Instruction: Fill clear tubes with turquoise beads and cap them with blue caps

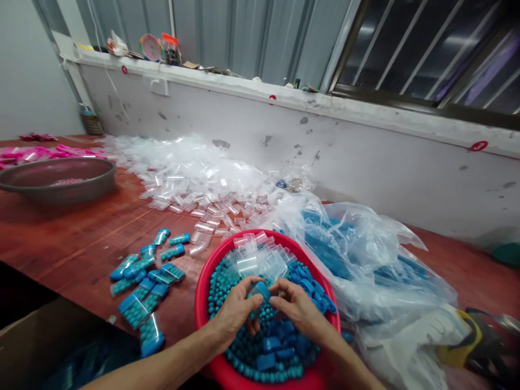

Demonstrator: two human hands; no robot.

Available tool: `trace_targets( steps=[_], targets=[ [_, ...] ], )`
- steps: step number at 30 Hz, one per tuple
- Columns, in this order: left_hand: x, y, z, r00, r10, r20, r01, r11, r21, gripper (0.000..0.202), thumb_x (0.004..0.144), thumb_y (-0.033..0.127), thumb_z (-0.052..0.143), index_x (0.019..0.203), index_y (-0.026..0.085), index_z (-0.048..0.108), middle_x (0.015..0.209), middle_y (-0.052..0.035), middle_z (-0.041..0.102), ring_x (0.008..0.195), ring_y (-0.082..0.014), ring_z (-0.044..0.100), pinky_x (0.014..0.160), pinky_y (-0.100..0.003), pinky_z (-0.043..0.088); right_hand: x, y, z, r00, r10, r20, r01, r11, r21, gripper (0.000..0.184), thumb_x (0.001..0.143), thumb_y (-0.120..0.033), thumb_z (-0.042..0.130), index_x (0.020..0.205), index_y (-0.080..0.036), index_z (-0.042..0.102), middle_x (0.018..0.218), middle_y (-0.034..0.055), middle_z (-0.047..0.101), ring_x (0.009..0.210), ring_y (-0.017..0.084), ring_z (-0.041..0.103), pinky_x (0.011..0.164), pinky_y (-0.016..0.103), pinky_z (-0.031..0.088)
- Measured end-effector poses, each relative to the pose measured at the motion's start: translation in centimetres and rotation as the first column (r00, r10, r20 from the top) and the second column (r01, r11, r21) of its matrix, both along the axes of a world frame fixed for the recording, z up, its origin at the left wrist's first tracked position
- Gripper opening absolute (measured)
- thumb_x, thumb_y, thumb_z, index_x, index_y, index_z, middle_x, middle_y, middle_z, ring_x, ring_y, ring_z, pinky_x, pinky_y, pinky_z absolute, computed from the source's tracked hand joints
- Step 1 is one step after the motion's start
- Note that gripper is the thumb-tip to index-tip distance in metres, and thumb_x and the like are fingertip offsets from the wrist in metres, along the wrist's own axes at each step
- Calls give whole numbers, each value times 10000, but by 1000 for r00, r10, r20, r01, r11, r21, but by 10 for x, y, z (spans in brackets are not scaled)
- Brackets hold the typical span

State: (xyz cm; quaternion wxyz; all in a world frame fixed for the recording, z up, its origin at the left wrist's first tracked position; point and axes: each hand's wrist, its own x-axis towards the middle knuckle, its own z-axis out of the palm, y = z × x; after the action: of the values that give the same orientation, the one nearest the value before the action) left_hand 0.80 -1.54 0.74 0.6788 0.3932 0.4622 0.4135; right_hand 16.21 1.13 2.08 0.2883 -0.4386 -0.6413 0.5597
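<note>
My left hand (238, 306) is closed around a small clear plastic container with a blue cap (260, 291), held above the red basin (202, 290). From the right, the curled thumb and fingers of my right hand (300, 309) pinch at the cap's edge. Below both hands, the basin holds many teal beads (239, 346). Clear empty containers (260, 260) are heaped at its far side. Loose blue caps (312, 287) lie at its right, with more blue caps (276, 346) near the front. The lower part of the held container is partly hidden by my left fingers.
Several filled, blue-capped containers (140, 303) lie left of the basin on the red tabletop (73, 233). Behind spreads a pile of clear containers (195, 168). A clear plastic bag (365, 244) of blue parts stands right. A grey basin (93, 181) and pink pieces (24, 156) are far left.
</note>
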Motion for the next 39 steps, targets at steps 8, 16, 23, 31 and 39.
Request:
trace_targets(
  steps=[8,16,23,31,39],
  targets=[
    [1,-1,-3,998,-59,-2,59,993,106,377,699,373,539,993,210,368,585,74,465,333,-69,477,280,-137,277,-3,2,6,960,-279,20,273,950,152,274,709,-342,571,911,-158,576,728,14,594,620,162,571,563,284,500],
    [2,-5,-5,996,62,-57,-42,956,290,460,718,237,524,1162,167,427,796,2,586,701,-131,551,631,-226,439,-17,-27,-3,912,14,410,-163,930,331,962,617,-342,683,1369,-110,130,1374,180,277,1255,295,266,983,426,294],
    [2,-3,-4,994,89,-56,-67,948,312,467,707,211,523,1166,159,450,1099,-47,557,1033,-208,485,944,-323,329,-31,-31,11,767,-139,627,-152,910,387,861,632,-338,603,1343,-74,196,1216,214,455,982,331,550,781,419,450],
    [0,-4,-12,981,87,-174,-10,916,400,446,729,153,475,1173,175,451,1195,-39,515,1114,-196,441,1001,-328,285,-35,-37,11,734,-165,659,-120,923,365,852,618,-290,541,1336,-14,176,1219,242,444,982,317,550,775,385,460],
    [1,-8,-10,972,93,-214,3,912,409,494,756,201,463,1241,151,381,1293,-68,438,1178,-206,393,1028,-344,261,-34,-37,12,757,-165,633,-85,935,345,854,609,-304,545,1326,1,194,1189,229,481,972,315,561,797,390,451]
  ],
)
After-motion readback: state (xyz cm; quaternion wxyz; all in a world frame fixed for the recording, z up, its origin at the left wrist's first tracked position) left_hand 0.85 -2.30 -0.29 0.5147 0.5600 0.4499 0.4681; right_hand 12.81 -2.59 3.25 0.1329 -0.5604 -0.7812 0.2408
